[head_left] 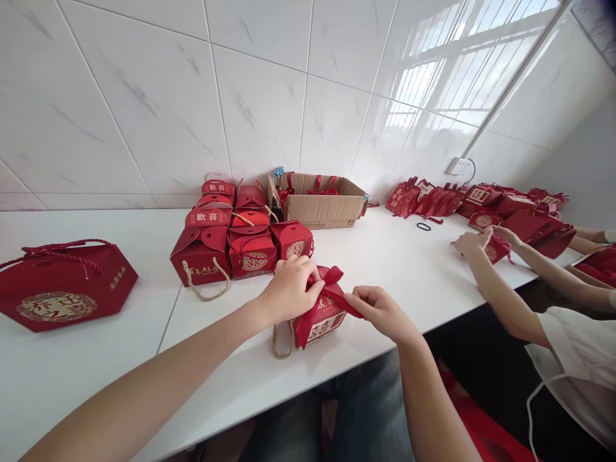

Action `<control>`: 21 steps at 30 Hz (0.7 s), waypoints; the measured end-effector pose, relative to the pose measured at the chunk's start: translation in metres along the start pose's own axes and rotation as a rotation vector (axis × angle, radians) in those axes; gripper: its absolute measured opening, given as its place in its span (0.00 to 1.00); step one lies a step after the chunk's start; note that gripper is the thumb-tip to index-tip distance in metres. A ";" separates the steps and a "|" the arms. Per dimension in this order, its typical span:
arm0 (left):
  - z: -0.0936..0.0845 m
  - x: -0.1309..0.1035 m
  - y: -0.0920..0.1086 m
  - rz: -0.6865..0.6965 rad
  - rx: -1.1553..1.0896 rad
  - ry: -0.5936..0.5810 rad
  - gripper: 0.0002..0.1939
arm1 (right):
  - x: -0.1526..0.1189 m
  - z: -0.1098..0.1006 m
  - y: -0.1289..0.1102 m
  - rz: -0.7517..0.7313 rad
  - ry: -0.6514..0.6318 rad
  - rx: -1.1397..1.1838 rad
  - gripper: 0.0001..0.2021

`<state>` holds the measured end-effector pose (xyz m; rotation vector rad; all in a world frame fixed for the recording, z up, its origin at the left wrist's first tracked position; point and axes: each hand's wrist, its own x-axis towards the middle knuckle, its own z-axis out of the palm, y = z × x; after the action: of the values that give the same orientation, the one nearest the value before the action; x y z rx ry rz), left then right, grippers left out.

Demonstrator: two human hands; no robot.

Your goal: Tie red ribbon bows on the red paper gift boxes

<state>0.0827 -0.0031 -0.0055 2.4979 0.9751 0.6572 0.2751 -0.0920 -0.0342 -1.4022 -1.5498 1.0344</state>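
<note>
Cardboard carton holds red strips; both hands pinch the ribbon on a box.

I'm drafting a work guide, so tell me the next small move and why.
Probably draw the glossy red fabric ribbon gently snug, because the left hand pinches it over the small red cardboard box while the right hand grips one end.
</note>
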 end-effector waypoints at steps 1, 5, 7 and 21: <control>0.001 0.000 -0.001 0.003 -0.009 -0.009 0.08 | -0.003 0.003 0.002 -0.003 0.030 -0.010 0.21; 0.002 0.001 -0.004 0.012 -0.044 -0.037 0.08 | -0.011 0.014 0.008 -0.005 0.117 -0.015 0.22; 0.003 0.002 -0.004 0.013 -0.041 -0.038 0.08 | -0.014 0.018 0.010 -0.006 0.143 0.010 0.22; -0.089 -0.005 0.005 -0.119 -0.373 0.367 0.15 | -0.037 0.052 0.049 -0.101 0.575 0.063 0.29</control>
<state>0.0332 0.0056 0.0689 2.0176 1.0041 1.1680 0.2468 -0.1289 -0.0999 -1.4032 -1.1370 0.5427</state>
